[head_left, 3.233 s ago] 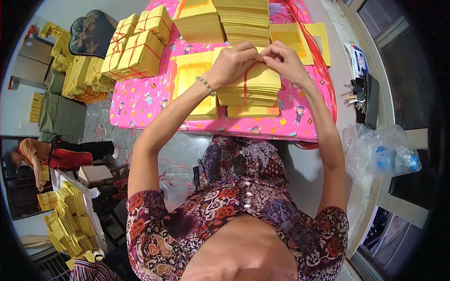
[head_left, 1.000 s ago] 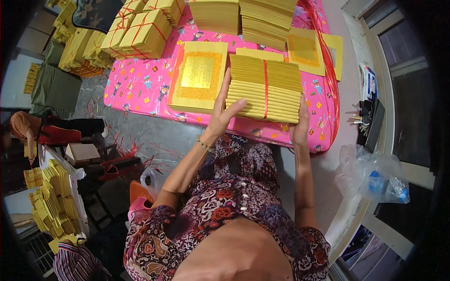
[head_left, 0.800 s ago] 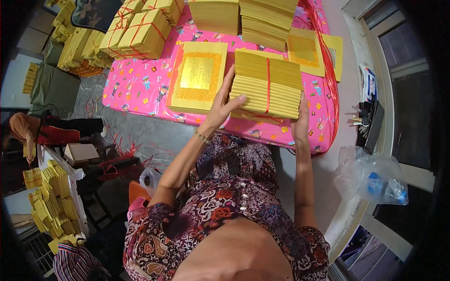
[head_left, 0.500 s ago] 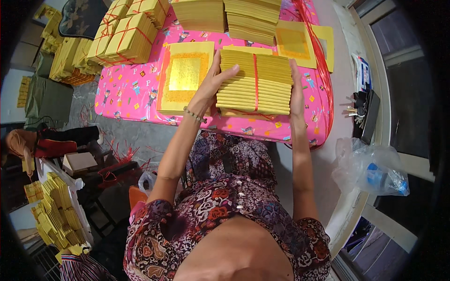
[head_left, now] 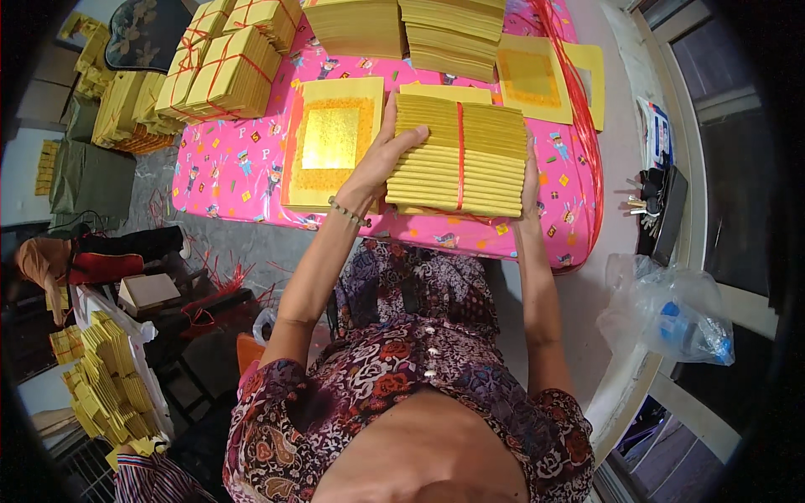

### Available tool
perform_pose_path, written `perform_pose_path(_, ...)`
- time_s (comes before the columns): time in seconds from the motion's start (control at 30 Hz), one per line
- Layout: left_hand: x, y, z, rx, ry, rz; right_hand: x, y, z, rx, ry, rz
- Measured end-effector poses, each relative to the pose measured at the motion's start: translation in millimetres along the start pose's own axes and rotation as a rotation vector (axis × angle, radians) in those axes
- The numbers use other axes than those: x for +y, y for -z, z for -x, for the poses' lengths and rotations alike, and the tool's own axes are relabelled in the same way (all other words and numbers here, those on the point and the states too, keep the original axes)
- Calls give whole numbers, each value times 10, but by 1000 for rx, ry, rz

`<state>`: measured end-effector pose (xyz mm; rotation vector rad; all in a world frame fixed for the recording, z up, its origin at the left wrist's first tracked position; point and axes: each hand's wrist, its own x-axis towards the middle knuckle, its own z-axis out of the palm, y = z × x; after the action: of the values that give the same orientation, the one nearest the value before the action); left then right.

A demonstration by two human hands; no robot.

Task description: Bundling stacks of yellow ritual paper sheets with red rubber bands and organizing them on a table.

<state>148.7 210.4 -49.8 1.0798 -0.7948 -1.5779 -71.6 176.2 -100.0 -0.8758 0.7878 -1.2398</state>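
Between my two hands is a bundle of folded yellow paper (head_left: 428, 168) with a red string (head_left: 460, 159) around its middle. My left hand (head_left: 391, 155) presses its left side, thumb lying over the top edge. On the right side my right hand (head_left: 530, 180) holds it, its fingers mostly hidden behind the bundle. Beside my left hand lies a stack of yellow paper sheets (head_left: 334, 101), the top one bearing a gold square in an orange border. Another yellow sheet shows partly behind the bundle.
A pink patterned cloth (head_left: 218, 180) covers the table. Tied yellow bundles (head_left: 239, 71) stand at the far left, tall paper stacks (head_left: 449, 38) at the back. Red strings (head_left: 579, 126) hang over the right edge. A plastic bag (head_left: 671, 310) lies by the window. People work at the left.
The bundle has tilted slightly and come a little nearer to me, with both hands still on it. My right hand has slid lower along its side.
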Motion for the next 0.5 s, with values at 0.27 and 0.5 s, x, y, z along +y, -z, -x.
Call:
perform_pose_path(0.27, -142, 87, -59, 26, -171, -69, -25, 47, -107, -39, -26, 77)
perform_pose_path(0.5, -29, 52, 9, -88, -96, -104, 66, 38, -72, 8, 97, 41)
